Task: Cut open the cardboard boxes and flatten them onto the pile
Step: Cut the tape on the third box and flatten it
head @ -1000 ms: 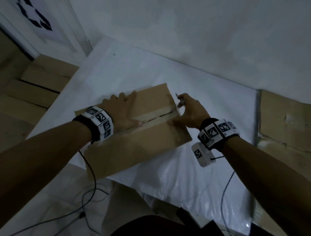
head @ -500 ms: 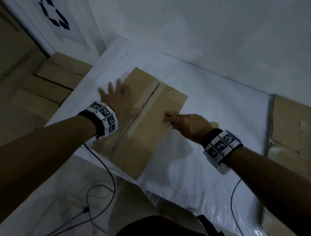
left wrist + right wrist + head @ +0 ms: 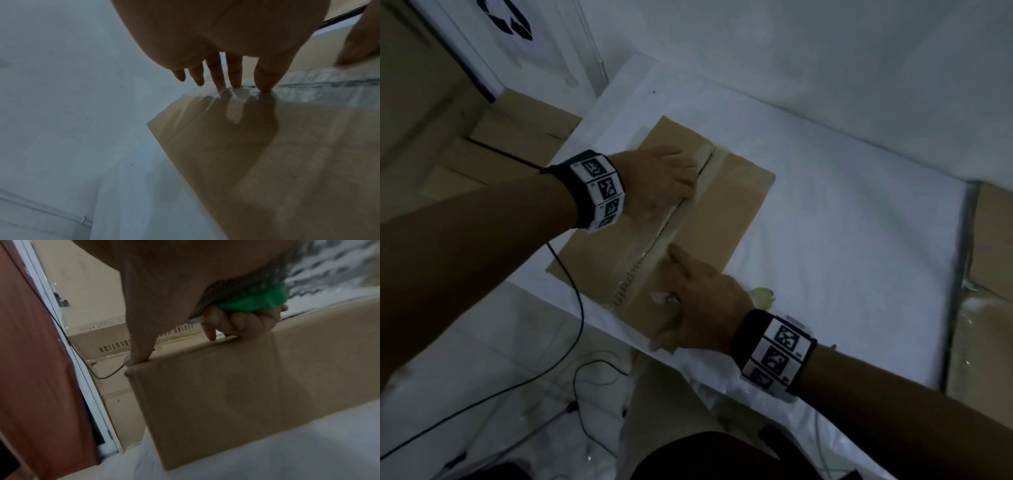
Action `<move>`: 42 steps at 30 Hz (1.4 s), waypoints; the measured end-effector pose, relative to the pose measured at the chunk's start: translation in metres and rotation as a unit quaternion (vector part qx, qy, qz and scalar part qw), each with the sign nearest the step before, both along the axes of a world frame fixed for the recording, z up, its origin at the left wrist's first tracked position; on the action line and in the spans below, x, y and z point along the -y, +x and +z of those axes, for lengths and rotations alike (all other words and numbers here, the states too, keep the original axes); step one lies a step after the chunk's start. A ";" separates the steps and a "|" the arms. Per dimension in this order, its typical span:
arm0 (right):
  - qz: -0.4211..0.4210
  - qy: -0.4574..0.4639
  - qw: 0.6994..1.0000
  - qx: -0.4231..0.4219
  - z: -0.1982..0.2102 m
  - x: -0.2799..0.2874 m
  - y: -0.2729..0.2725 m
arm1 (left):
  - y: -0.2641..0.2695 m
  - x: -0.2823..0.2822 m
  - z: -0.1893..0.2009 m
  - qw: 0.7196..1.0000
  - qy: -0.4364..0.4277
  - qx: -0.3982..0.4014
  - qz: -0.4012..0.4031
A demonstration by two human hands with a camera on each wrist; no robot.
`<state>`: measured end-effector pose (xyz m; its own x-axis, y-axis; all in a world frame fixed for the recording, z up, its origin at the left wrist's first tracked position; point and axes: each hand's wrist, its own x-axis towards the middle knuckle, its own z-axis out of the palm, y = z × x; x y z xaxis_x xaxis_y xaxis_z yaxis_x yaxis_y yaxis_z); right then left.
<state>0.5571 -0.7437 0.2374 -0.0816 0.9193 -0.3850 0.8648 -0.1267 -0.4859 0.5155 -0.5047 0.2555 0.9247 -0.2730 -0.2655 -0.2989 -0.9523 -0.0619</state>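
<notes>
Your desk (image 3: 825, 240), covered in white sheeting, fills the middle of the head view and runs from about 11 o'clock down to 5 o'clock. Stacked cardboard boxes (image 3: 517, 137) stand on the floor beyond its 10 o'clock corner, beneath a white door bearing a dark recycling sign (image 3: 506, 17), and more cardboard (image 3: 993, 257) lies against the desk's 3 o'clock edge.

The cardboard box (image 3: 722, 212) you are working on lies on the desk at its near-left edge, its near corner jutting slightly over that edge. A strip of clear tape (image 3: 650, 253) runs along its top seam from 1 o'clock toward 7 o'clock, and the seam shows as a dark slit at its far part.

Your left hand (image 3: 657, 181) lies on the box's far-left flap at about 11 o'clock. In the left wrist view its fingers (image 3: 265, 73) are straight and spread a little, holding nothing, with the tips of several pressing down on the taped seam.

Your right hand (image 3: 705, 301) is at the box's near corner, at about 5 o'clock. Its index finger points along the top toward the seam, and in the right wrist view the thumb (image 3: 139, 340) rests on the box's upper edge. The remaining fingers are curled around a green-handled cutter (image 3: 255, 301); a bit of pale metal shows at its front, too blurred to tell more.
</notes>
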 end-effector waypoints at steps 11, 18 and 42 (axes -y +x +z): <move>0.000 -0.067 0.986 0.154 0.014 -0.046 0.129 | -0.022 -0.032 0.001 0.961 0.074 -0.120 0.237; -0.033 0.022 0.994 0.107 0.010 -0.035 0.133 | -0.029 -0.032 0.003 0.954 0.150 -0.123 0.227; -0.051 0.016 0.999 -0.005 -0.012 -0.037 0.152 | 0.012 0.064 0.005 0.938 -0.026 -0.129 0.319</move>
<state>0.7089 -0.7064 0.2257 0.0103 0.9348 -0.3551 0.8435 -0.1989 -0.4990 0.5273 -0.5688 0.2604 0.8109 0.2957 -0.5050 0.3350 -0.9421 -0.0139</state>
